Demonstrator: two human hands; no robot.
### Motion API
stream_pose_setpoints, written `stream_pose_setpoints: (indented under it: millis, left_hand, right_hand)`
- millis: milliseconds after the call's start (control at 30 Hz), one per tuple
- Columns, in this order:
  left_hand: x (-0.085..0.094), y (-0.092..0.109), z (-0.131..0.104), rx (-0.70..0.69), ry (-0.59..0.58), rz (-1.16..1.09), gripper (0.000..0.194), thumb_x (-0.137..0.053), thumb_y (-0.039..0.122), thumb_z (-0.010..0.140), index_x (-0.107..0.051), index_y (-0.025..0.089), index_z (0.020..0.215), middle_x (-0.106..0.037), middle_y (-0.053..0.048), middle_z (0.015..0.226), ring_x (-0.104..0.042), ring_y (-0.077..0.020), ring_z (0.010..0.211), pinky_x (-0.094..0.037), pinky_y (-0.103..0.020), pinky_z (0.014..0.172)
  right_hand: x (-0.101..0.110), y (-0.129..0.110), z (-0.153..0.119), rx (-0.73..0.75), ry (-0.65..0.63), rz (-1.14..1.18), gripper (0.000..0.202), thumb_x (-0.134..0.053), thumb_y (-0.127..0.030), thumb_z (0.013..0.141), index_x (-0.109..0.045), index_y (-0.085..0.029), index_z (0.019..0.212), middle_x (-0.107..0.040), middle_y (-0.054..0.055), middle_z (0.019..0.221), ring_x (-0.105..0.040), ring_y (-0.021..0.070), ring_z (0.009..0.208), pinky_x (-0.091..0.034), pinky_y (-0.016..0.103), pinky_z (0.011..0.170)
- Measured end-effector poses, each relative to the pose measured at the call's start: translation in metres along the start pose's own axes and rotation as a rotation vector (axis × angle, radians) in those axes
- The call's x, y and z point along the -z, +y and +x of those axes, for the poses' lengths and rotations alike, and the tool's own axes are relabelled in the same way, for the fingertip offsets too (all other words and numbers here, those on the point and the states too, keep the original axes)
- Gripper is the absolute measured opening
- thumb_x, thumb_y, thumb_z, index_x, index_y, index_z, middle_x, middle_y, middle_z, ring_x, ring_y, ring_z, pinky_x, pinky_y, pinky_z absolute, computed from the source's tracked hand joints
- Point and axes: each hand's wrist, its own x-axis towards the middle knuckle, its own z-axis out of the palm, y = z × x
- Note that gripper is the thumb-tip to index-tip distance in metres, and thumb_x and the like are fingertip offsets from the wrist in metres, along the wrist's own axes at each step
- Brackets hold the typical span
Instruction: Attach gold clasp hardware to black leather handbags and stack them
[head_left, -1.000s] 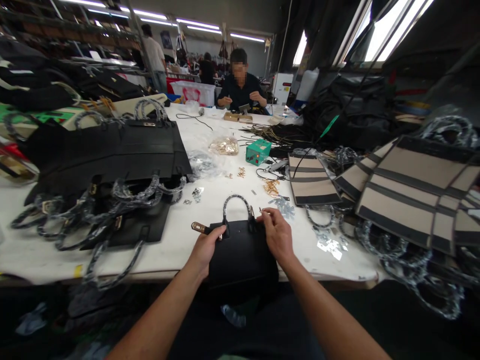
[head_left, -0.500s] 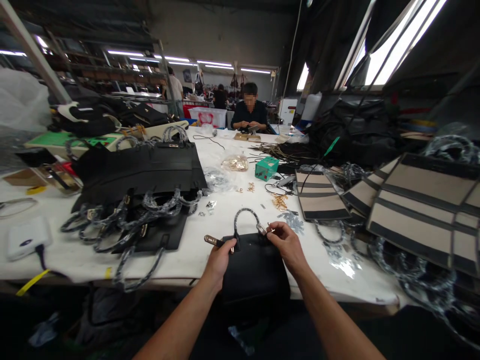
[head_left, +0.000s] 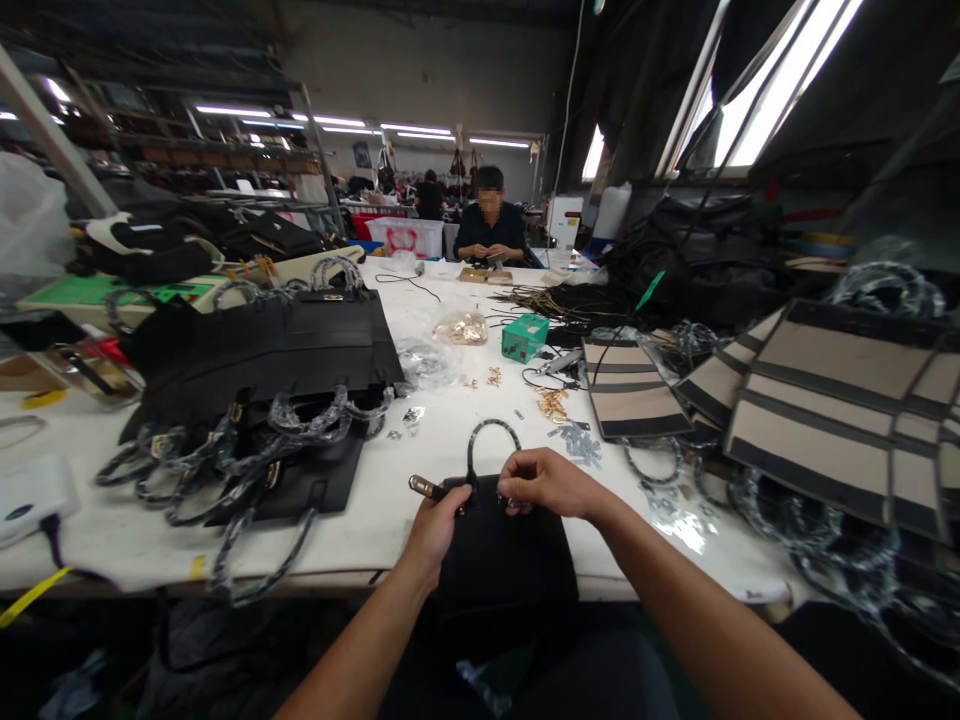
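A black bag panel (head_left: 510, 570) hangs over the table's front edge, its wrapped loop handle (head_left: 493, 425) standing up from the top. My left hand (head_left: 435, 525) is closed at the panel's upper left corner, thumb on top near the handle's left base. Out of that grip juts a black strap with a gold metal end (head_left: 426, 487). My right hand (head_left: 536, 482) is closed in a pinch at the panel's top, close to the handle's right base, which it covers. Something small and shiny shows at its fingertips, too small to name.
Black bag panels with wrapped handles (head_left: 285, 340) are piled on the left. Gold fittings (head_left: 553, 403), grey metal plates (head_left: 581, 443) and a green box (head_left: 525, 338) lie beyond my hands. Striped panels (head_left: 817, 400) are stacked right. Across the table sits a person (head_left: 491, 225).
My right hand has moved left and slightly down, from the handle's right side onto the panel's top. My left hand keeps its grip. The whole view has shifted slightly.
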Motion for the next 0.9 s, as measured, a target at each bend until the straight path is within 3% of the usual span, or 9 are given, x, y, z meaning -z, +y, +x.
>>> stream_pose_setpoints:
  millis: [100,233,433,533,600,667,733,833,900]
  left_hand:
    - [0.000,-0.002,-0.002,-0.017,0.018,-0.011,0.035,-0.078,0.037,0.066,-0.071,0.013,0.090,-0.074,-0.007,0.075,-0.070,-0.0235,0.067,-0.055,-0.035,0.066]
    - [-0.003,-0.001,-0.007,-0.003,0.037,-0.022,0.037,-0.078,0.038,0.064,-0.071,0.014,0.091,-0.073,-0.005,0.074,-0.069,-0.0227,0.066,-0.055,-0.035,0.066]
    - [-0.003,-0.001,-0.010,-0.062,0.027,0.085,0.039,-0.076,0.042,0.069,-0.069,0.016,0.097,-0.073,-0.005,0.081,-0.069,-0.0223,0.074,-0.053,-0.033,0.071]
    - [0.001,0.002,-0.013,-0.145,-0.031,0.201,0.041,-0.078,0.043,0.070,-0.069,0.016,0.100,-0.074,-0.006,0.089,-0.068,-0.0224,0.082,-0.052,-0.033,0.078]
    - [0.007,0.009,-0.015,-0.125,-0.161,0.219,0.045,-0.082,0.040,0.066,-0.068,0.017,0.103,-0.074,-0.007,0.095,-0.068,-0.0242,0.087,-0.052,-0.034,0.081]
    - [0.014,0.018,-0.015,-0.040,-0.318,0.187,0.055,-0.086,0.038,0.061,-0.067,0.018,0.108,-0.073,-0.009,0.102,-0.068,-0.0274,0.092,-0.052,-0.035,0.081]
    - [0.020,0.030,-0.012,0.067,-0.418,0.111,0.058,-0.083,0.049,0.063,-0.068,0.017,0.108,-0.073,-0.013,0.102,-0.068,-0.0295,0.091,-0.053,-0.036,0.079]
    - [0.021,0.045,0.001,0.251,-0.428,0.009,0.062,-0.062,0.070,0.074,-0.071,0.013,0.095,-0.074,-0.016,0.089,-0.069,-0.0280,0.076,-0.054,-0.036,0.070]
    - [0.017,0.051,0.013,0.352,-0.415,0.031,0.066,-0.054,0.072,0.078,-0.071,0.010,0.093,-0.073,-0.017,0.083,-0.069,-0.0272,0.070,-0.054,-0.036,0.065]
  right_hand:
    - [0.009,0.000,-0.008,-0.025,0.040,0.069,0.032,-0.070,-0.048,0.076,-0.066,-0.017,0.085,-0.072,0.004,0.075,-0.065,0.0164,0.069,-0.049,0.028,0.067]
    - [0.021,0.010,-0.031,-0.037,0.139,0.012,0.038,-0.073,-0.038,0.074,-0.068,-0.020,0.108,-0.074,0.003,0.083,-0.067,0.0192,0.078,-0.051,0.032,0.074]
    - [0.001,0.046,-0.054,-0.054,0.377,-0.529,0.013,-0.065,-0.025,0.082,-0.075,-0.027,0.088,-0.073,0.002,0.092,-0.065,0.0217,0.090,-0.046,0.036,0.088]
    - [-0.011,0.054,-0.061,-0.046,0.463,-0.841,0.019,-0.063,-0.024,0.085,-0.075,-0.030,0.098,-0.073,0.004,0.094,-0.063,0.0238,0.094,-0.040,0.039,0.092]
    - [-0.012,0.054,-0.064,-0.069,0.456,-0.939,0.025,-0.062,-0.025,0.086,-0.074,-0.031,0.107,-0.073,0.006,0.093,-0.062,0.0251,0.094,-0.039,0.039,0.090]
    - [-0.007,0.053,-0.063,-0.074,0.418,-0.927,0.028,-0.062,-0.023,0.085,-0.073,-0.032,0.110,-0.073,0.006,0.095,-0.061,0.0252,0.096,-0.041,0.037,0.088]
    - [0.000,0.052,-0.058,-0.059,0.388,-0.831,0.027,-0.062,-0.021,0.084,-0.074,-0.031,0.106,-0.074,0.004,0.097,-0.063,0.0238,0.096,-0.044,0.035,0.087]
    - [0.007,0.054,-0.046,-0.056,0.412,-0.603,0.021,-0.063,-0.023,0.081,-0.077,-0.028,0.096,-0.074,0.002,0.092,-0.066,0.0211,0.088,-0.048,0.032,0.082]
    - [0.008,0.056,-0.037,-0.101,0.441,-0.374,0.019,-0.064,-0.028,0.079,-0.077,-0.026,0.093,-0.074,0.001,0.085,-0.067,0.0204,0.080,-0.050,0.032,0.076]
